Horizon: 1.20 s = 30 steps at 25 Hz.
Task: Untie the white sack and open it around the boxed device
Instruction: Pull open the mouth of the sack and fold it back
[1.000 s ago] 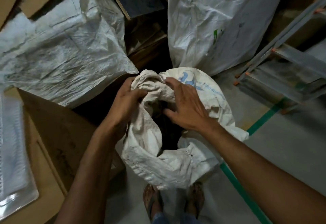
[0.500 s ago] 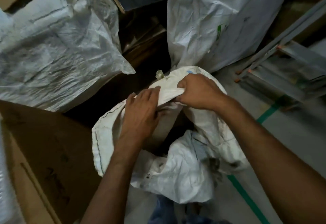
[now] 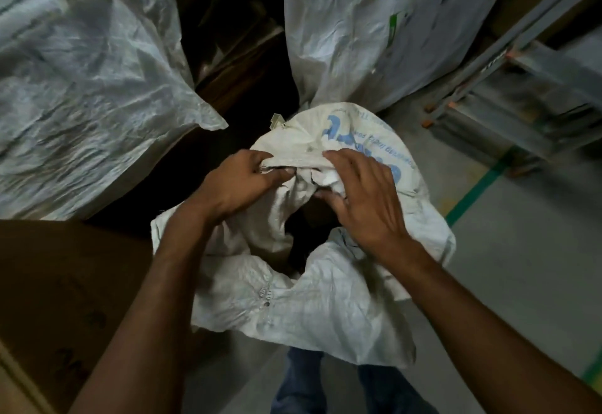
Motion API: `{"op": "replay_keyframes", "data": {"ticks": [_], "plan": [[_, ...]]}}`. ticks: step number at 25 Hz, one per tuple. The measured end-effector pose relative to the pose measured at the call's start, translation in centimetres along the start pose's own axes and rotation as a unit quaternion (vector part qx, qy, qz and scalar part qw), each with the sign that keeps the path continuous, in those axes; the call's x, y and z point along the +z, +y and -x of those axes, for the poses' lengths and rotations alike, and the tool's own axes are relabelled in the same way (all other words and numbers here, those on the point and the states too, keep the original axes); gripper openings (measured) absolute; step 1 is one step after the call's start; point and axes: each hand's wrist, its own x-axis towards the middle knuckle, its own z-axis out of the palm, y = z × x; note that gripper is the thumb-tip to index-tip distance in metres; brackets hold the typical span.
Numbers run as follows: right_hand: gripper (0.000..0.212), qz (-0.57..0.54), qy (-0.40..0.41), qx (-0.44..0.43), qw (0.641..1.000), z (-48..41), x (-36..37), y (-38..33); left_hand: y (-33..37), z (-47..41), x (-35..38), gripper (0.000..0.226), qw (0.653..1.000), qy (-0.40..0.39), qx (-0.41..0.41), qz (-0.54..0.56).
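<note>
A crumpled white woven sack [image 3: 325, 303] with blue print stands on the floor in front of me, its mouth open onto a dark hollow. My left hand [image 3: 236, 182] pinches the far rim of the sack at its left. My right hand [image 3: 361, 198] lies over the far rim on the right, with its fingers curled into the fabric beside the opening. The boxed device inside is hidden in the dark; I cannot make it out.
A large white sack [image 3: 84, 87] lies at the left and another [image 3: 374, 29] stands behind. A brown cardboard box [image 3: 65, 299] fills the lower left. Metal rack legs [image 3: 521, 81] stand at the right, with green floor tape [image 3: 472, 192] beside them. My legs [image 3: 325, 381] are below the sack.
Both hands shifted along the sack's far rim. The left hand moved up onto the rim, the right hand loosened and spread over the fabric, and the mouth gapes wider.
</note>
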Motion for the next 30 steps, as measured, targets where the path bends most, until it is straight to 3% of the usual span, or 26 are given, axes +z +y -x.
{"op": "replay_keyframes", "data": {"ticks": [2,4,6,8,10,12,15,16,19,22,25,28,30], "plan": [[0.048,0.044,0.048,-0.03,0.997,-1.9,-0.4,0.7,-0.4,-0.2,0.3,0.055,0.994,0.053,0.042,-0.086],[0.039,0.096,0.068,-0.017,0.993,-3.1,-1.0,0.6,-0.4,0.1,2.0,0.054,0.947,0.193,0.137,-0.217],[0.032,0.103,0.051,-0.012,0.993,-3.8,-1.5,0.1,0.2,0.8,4.7,0.064,0.906,0.265,0.208,-0.258],[0.025,0.063,-0.026,-0.029,0.997,-4.2,-2.1,0.3,0.4,0.0,6.9,0.068,0.902,0.248,0.205,-0.287],[0.018,0.01,-0.12,-0.006,0.993,-4.8,-2.6,1.1,0.1,-1.5,8.0,0.057,0.9,0.223,0.197,-0.319],[0.027,0.027,-0.109,0.057,0.992,-4.9,-2.5,1.9,0.3,-3.0,7.6,0.052,0.908,0.169,0.203,-0.326],[0.04,0.005,0.084,0.102,0.991,-3.3,-2.2,1.3,0.6,-4.3,6.2,0.033,0.949,0.11,0.196,-0.219],[0.044,-0.019,0.101,0.098,0.99,-2.3,-1.7,0.6,0.4,-4.7,5.5,0.031,0.966,0.096,0.183,-0.156],[0.077,0.064,-0.006,0.108,0.992,-0.3,1.2,0.7,-0.1,-5.5,3.2,0.046,0.99,0.008,0.139,0.038],[0.067,0.062,-0.02,0.161,0.985,-1.6,2.7,3.6,-0.7,-5.1,2.6,0.058,0.987,-0.024,0.108,0.113],[0.034,0.001,-0.03,0.186,0.982,-3.9,0.4,6.1,-0.8,-5.2,1.9,0.049,0.988,0.11,0.108,0.009],[0.011,-0.139,-0.115,0.226,0.957,-7.3,-3.8,7.7,0.0,-6.1,1.7,0.058,0.915,0.302,0.137,-0.228],[0.021,-0.276,-0.19,0.244,0.91,-9.9,-5.8,8.2,1.6,-6.5,2.3,0.064,0.882,0.338,0.181,-0.275]]}}
